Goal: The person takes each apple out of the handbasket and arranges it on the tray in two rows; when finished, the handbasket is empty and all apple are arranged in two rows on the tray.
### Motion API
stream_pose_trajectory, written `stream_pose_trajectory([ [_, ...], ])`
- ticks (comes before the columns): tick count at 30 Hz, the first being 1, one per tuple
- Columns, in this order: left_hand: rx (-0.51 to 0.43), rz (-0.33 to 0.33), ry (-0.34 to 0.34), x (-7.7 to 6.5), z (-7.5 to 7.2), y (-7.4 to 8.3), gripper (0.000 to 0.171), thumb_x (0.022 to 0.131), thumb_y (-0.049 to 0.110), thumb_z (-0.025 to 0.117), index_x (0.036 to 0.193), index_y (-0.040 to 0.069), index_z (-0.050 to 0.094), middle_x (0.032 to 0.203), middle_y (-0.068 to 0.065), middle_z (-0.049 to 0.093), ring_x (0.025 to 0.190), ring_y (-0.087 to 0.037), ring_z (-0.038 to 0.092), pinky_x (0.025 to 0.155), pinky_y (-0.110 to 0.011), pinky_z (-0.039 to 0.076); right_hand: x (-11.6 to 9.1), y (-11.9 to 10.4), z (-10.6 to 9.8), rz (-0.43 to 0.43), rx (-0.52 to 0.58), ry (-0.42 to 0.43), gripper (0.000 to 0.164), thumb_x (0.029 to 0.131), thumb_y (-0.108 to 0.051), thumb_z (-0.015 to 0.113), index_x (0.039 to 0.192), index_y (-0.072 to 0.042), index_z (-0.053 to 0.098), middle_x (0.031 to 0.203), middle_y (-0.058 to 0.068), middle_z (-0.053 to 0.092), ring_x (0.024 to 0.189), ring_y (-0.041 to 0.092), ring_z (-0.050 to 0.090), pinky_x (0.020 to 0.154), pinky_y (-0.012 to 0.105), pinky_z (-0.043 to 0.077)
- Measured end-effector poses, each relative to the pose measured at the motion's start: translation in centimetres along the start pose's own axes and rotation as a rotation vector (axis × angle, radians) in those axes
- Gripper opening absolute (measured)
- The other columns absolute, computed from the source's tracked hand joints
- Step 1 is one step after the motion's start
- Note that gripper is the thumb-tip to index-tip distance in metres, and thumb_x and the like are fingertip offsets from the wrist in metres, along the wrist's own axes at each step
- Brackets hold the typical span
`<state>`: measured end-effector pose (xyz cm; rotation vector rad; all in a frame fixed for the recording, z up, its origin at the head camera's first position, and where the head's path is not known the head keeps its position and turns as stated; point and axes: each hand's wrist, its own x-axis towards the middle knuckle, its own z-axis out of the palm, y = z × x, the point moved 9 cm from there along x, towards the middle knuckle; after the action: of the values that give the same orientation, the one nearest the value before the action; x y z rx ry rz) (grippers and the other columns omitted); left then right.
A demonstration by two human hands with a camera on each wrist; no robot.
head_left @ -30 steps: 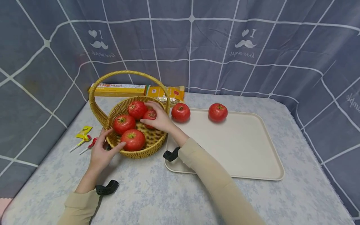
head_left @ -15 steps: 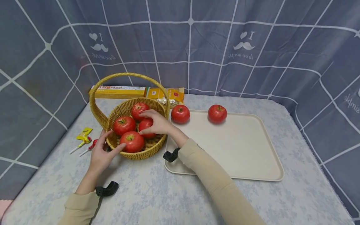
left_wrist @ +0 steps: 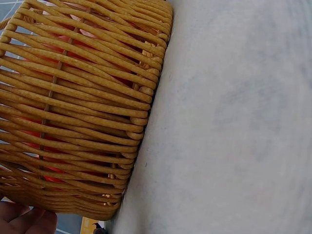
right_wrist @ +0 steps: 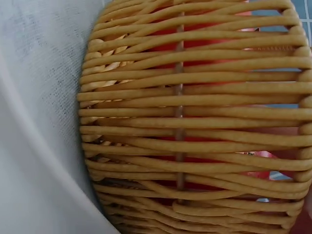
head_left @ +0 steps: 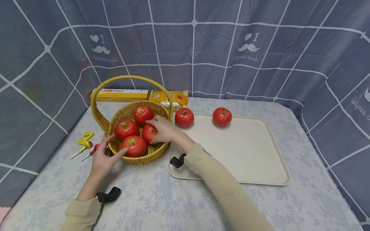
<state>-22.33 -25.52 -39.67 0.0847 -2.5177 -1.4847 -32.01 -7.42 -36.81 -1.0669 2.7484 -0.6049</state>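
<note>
In the head view, a round yellow wicker basket (head_left: 153,157) with a tall arched handle holds several red apples. My left hand (head_left: 103,160) grips its left side, fingers outside the wall and thumb reaching over the rim to the front apple (head_left: 133,146). Reaching in from the right, my right hand (head_left: 164,129) holds the right-hand apple (head_left: 148,133) with thumb and fingers. Beside it lie the back apple (head_left: 143,115) and the left apple (head_left: 126,129). Both wrist views are filled by the basket's woven wall, with red showing through; fingers (left_wrist: 29,220) appear at the left wrist view's lower corner.
A beige tray (head_left: 231,154) lies right of the basket, with one apple (head_left: 184,117) at its back left corner and another apple (head_left: 222,117) on its back edge. Behind stand a pasta box (head_left: 121,95) and an orange packet (head_left: 170,98). Lollipops (head_left: 86,146) lie at left.
My right hand has brought its apple forward inside the basket, closer to the front apple, and its fingers have drawn in around it. The left hand has stayed on the basket.
</note>
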Motion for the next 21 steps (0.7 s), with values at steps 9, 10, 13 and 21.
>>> stream_pose_trajectory([
  [9,-0.001,-0.005,0.002,0.0,0.1,0.0,0.076,0.083,0.025,0.072,0.144,0.002,0.033,0.156,-0.010,0.008,0.140,-0.029,0.018,0.104,-0.053,0.029,-1.1,-0.7,-1.1,-0.115,-0.005,0.145,0.077,0.071,-0.034,0.080,0.139,-0.017,0.047,0.137,0.002,0.039,0.123,0.020,0.033,0.100,0.032,0.037],
  [10,0.000,-0.008,0.002,-0.1,0.1,0.0,0.076,0.083,0.025,0.073,0.144,0.002,0.033,0.156,-0.010,0.007,0.140,-0.029,0.018,0.104,-0.053,0.029,-1.4,-0.8,-1.3,-0.132,0.009,0.165,0.077,0.071,-0.035,0.079,0.139,-0.018,0.047,0.138,0.001,0.040,0.123,0.020,0.033,0.099,0.032,0.038],
  [13,0.006,-0.019,-0.001,0.0,0.0,-0.1,0.077,0.083,0.026,0.073,0.144,0.003,0.032,0.156,-0.010,0.007,0.140,-0.029,0.017,0.104,-0.053,0.029,-2.7,-1.0,-2.3,-0.170,0.090,0.227,0.075,0.070,-0.036,0.079,0.137,-0.021,0.048,0.136,-0.002,0.041,0.122,0.017,0.033,0.094,0.033,0.042],
  [21,0.011,-0.031,-0.001,0.0,0.0,-0.1,0.077,0.084,0.027,0.072,0.145,0.003,0.031,0.156,-0.009,0.005,0.140,-0.030,0.018,0.105,-0.053,0.028,-7.4,0.1,-7.2,-0.199,0.477,0.425,0.080,0.064,-0.020,0.084,0.135,-0.017,0.050,0.128,0.002,0.037,0.117,0.017,0.041,0.092,0.034,0.047],
])
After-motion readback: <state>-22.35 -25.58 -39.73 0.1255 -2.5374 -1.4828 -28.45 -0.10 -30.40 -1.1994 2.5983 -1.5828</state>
